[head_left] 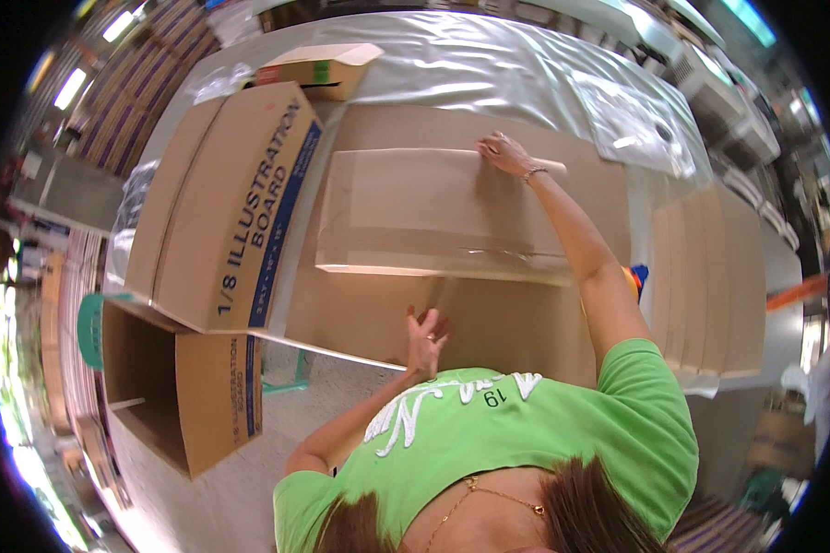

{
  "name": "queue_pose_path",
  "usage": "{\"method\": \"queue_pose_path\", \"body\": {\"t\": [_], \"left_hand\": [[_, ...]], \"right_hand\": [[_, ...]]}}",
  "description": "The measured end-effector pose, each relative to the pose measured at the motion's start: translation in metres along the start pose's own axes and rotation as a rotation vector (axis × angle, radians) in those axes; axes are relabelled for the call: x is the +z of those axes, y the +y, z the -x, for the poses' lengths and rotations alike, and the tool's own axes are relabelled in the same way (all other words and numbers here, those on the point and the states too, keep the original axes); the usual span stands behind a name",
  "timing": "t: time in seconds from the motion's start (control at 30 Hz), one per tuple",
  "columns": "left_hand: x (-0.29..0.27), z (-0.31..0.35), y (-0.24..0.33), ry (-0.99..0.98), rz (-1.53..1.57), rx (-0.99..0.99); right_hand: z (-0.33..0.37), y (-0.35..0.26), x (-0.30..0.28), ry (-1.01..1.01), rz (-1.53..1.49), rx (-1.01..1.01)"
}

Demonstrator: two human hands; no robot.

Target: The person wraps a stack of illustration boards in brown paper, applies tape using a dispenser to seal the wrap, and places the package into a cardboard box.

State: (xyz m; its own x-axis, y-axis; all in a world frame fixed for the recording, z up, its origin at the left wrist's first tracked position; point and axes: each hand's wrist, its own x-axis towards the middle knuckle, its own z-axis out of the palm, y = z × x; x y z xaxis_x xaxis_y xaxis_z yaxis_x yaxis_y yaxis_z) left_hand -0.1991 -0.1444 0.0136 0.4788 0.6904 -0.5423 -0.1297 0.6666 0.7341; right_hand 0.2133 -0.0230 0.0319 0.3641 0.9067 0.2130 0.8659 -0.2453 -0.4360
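- Two bare hands work around a long, low, brown cardboard box [406, 195], which lies mid-table on a wide, flat, brown cardboard sheet [364, 318].
- The right hand [503, 152] reaches across to the box's far edge, right of its middle, fingers loosely curled; I cannot tell whether they pinch the edge or merely rest there.
- The left hand [424, 343] is open, fingers partly spread, over the sheet on the near side, apart from the box and with nothing visible in its hold.
- With just one hand at the box, a push from the far side could skew it or slide it nearer, since nothing visible braces its near side.
- The sheet might shift as well: the silvery, wrinkled plastic cover [424, 69] beneath it looks slick.
- A blue-and-orange object [638, 279], partly hidden by the right arm, sits close enough that a swinging elbow could knock it.
- On the left, a large brown printed carton [217, 207] reaches the near table edge; a bump could tip it toward the open-mouthed brown carton [217, 396] below.
- Farther right, the upright row of brown cardboard pieces [710, 286] could topple if the right arm swept wide.
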Motion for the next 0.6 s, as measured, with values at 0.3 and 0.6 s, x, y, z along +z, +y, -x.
{"method": "queue_pose_path", "body": {"t": [0.3,0.6], "left_hand": [[0.02,-0.049,0.024,0.166,-0.238,0.515],[-0.027,-0.12,0.05,-0.073,-0.413,0.781]], "right_hand": [[0.011,-0.023,0.01,-0.312,0.119,0.31],[0.122,-0.061,0.014,-0.038,0.092,0.684]]}}
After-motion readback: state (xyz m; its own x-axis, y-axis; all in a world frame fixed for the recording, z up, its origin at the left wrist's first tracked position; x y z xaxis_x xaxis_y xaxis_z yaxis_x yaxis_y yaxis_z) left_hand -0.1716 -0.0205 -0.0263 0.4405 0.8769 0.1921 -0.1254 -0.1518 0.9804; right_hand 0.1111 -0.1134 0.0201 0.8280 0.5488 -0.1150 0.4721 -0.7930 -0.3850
